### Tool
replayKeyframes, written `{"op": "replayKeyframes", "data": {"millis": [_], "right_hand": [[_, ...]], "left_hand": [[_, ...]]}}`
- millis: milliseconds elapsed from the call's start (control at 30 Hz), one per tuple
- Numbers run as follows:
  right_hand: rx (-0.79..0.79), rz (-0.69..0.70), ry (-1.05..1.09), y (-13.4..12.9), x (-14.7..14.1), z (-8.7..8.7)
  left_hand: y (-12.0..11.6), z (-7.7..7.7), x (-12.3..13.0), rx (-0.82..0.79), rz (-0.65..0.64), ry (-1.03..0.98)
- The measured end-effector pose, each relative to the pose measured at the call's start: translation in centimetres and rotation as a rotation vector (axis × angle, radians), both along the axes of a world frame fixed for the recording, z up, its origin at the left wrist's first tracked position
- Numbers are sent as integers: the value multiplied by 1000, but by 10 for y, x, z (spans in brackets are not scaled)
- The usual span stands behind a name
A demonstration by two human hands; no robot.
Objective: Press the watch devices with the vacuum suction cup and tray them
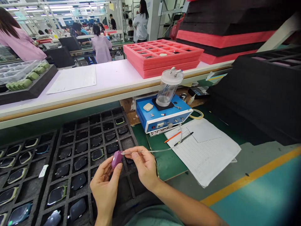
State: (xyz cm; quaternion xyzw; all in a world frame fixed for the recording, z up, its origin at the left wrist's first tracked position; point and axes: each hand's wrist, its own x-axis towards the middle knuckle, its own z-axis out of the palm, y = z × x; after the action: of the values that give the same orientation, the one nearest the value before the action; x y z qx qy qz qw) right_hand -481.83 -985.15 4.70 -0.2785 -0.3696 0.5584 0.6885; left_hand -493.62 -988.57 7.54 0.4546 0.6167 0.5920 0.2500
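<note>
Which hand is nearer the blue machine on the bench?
The right. The right hand, pinching a thin tube, is below and in front of the blue machine; the left hand, holding a purple piece, is farther away, lower and leftward.

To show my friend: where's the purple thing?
Find the blue box with the clear jar. Below it, the left hand and right hand work above a black foam tray. The left holds the small purple piece, the only purple thing there.

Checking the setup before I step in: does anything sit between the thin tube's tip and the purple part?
Nothing visible does. The tip of the clear tube, pinched in the right hand, reaches the edge of the purple part, which the left hand holds.
</note>
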Motion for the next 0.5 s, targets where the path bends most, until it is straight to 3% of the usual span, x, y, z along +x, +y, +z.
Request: {"op": "replayKeyframes", "data": {"millis": [367, 433, 500], "right_hand": [[-6, 49, -4, 3, -1, -1], [-6, 98, -77, 6, -6, -4], [30, 163, -221, 13, -11, -6]], "left_hand": [[2, 3, 2, -3, 111, -3], [-2, 0, -3, 24, 172, 4], [-2, -5, -14, 43, 127, 59]]}}
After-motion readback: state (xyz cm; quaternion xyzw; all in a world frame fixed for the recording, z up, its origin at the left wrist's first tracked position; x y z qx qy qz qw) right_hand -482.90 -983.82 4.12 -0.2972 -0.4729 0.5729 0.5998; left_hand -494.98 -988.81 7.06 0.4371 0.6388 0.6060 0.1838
